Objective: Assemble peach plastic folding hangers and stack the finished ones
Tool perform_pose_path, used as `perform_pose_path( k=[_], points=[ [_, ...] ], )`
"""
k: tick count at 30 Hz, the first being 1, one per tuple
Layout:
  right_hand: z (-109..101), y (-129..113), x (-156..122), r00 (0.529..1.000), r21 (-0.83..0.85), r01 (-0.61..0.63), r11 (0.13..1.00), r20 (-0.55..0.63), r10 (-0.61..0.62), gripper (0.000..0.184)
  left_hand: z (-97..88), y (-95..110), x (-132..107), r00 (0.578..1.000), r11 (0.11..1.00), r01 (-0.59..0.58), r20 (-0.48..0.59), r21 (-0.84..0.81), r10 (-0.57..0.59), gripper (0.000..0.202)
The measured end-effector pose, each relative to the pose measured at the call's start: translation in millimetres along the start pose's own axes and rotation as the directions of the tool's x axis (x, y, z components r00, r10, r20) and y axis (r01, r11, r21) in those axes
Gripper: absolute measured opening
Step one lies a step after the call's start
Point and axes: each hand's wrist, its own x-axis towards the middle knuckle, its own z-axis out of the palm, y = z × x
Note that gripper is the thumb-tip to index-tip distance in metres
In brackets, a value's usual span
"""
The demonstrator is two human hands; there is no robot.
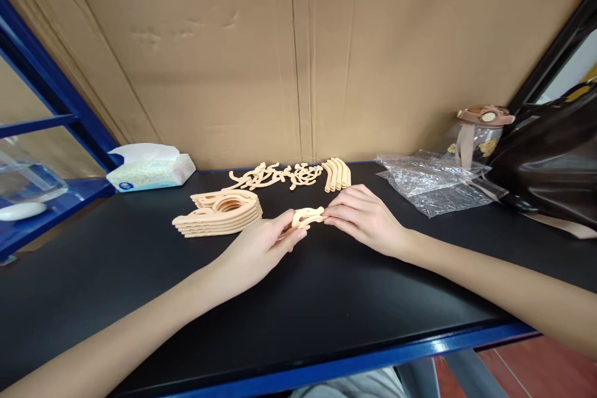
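Note:
Both my hands meet over the middle of the black table [140, 298]. My left hand [261, 249] pinches a small pale orange curved plastic piece [306, 216] from the left, fingers closed round it. My right hand [364, 217] grips the same piece from the right with its fingertips. Just left of my hands lies a stack of flat pale orange hanger-shaped parts [219, 211]. Behind them are loose small curly parts [275, 175] and a row of curved rod pieces [336, 174].
A tissue pack [150, 168] lies at the back left by a blue shelf frame [41, 81]. Crumpled clear plastic bags [431, 183], a brown-lidded bottle [480, 130] and a dark bag [550, 155] sit at the right. Cardboard [298, 43] lines the back.

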Motion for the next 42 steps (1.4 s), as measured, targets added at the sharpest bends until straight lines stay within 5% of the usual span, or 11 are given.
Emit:
perform_pose_path(
  k=[12, 25, 42],
  points=[
    [-3, -3, 0, 0.999, 0.001, -0.05, 0.999, 0.006, 0.05, 0.027, -1.2, -6, 1, 0.991, 0.986, -0.052, 0.113, -0.158, 0.07, 0.032],
    [-6, -8, 1, 0.995, 0.04, 0.055, 0.998, 0.08, -0.058, 0.026, -1.6, -5, 6, 0.957, 0.822, 0.111, 0.282, -0.559, 0.063, 0.033],
    [-6, -8, -1, 0.995, 0.025, 0.074, 0.997, 0.069, -0.076, 0.024, -7.1, 0, 4, 0.927, 0.784, 0.18, 0.37, -0.594, 0.067, 0.033]
  ],
)
